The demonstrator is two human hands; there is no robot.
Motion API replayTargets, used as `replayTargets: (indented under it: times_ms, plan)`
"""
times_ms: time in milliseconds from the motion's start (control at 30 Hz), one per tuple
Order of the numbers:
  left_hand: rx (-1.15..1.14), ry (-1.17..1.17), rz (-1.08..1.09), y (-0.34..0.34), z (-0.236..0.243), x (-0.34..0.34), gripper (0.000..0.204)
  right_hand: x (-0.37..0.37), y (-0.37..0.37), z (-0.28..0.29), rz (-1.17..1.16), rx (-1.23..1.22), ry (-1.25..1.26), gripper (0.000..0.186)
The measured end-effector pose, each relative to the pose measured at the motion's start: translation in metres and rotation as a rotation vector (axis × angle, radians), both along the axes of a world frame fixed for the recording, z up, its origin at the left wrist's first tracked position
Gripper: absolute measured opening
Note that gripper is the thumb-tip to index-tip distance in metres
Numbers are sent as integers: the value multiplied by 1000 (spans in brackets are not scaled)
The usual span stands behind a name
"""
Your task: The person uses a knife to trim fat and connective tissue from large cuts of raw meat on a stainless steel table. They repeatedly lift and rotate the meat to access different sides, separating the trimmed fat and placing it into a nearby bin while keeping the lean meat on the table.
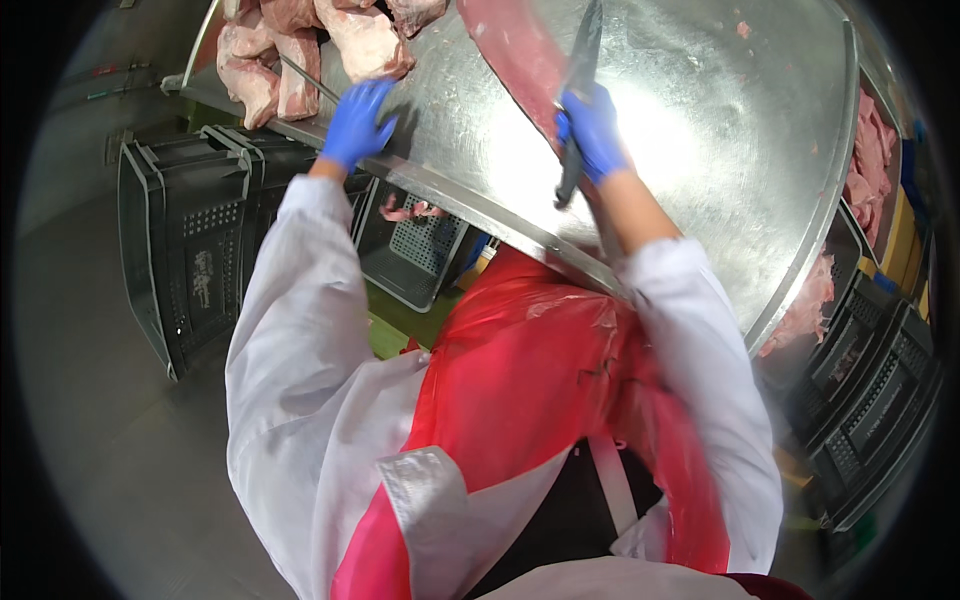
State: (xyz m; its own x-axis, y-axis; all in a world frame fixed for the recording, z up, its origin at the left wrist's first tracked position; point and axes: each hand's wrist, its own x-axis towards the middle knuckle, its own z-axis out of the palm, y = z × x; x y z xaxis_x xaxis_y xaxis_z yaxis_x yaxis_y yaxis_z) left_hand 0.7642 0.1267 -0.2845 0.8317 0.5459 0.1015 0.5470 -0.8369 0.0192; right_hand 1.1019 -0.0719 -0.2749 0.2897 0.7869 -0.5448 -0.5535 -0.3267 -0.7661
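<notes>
In my right hand [595, 135], blue-gloved, is a knife [584, 45] with a black handle, its blade pointing away from me. Beside and partly under it lies a long strip of pink-red meat [505, 55] on the steel table [700, 220]. My left hand [358, 125], also gloved, is over the table's near edge with fingers apart. A thin metal rod [308, 76] reaches toward it from among several pale-pink meat cuts [350, 35] at the back left; whether the hand touches the rod I cannot tell.
Dark perforated crates stand at the left [180, 250] and lower right [865, 390]. An open crate [410, 260] with meat scraps is below the table's front edge. More meat [865, 175] lies beyond the right rim. My red apron meets the front edge.
</notes>
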Motion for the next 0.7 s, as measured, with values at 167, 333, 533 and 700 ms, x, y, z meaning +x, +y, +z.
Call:
replayTargets:
  times_ms: [167,333,533,700]
  plan:
    - [53,76,-537,110,8,192,71,-25,42,-75,-69,-236,-920,31]
    - [-132,793,-448,126,17,307,112,0,37,-43,-33,-372,-1001,39]
    - [-471,627,-289,119,-39,326,108,87,26,-66,-295,-384,-876,46]
    - [-501,455,-323,11,5,325,77,174,-6,-136,-666,-417,-405,47]
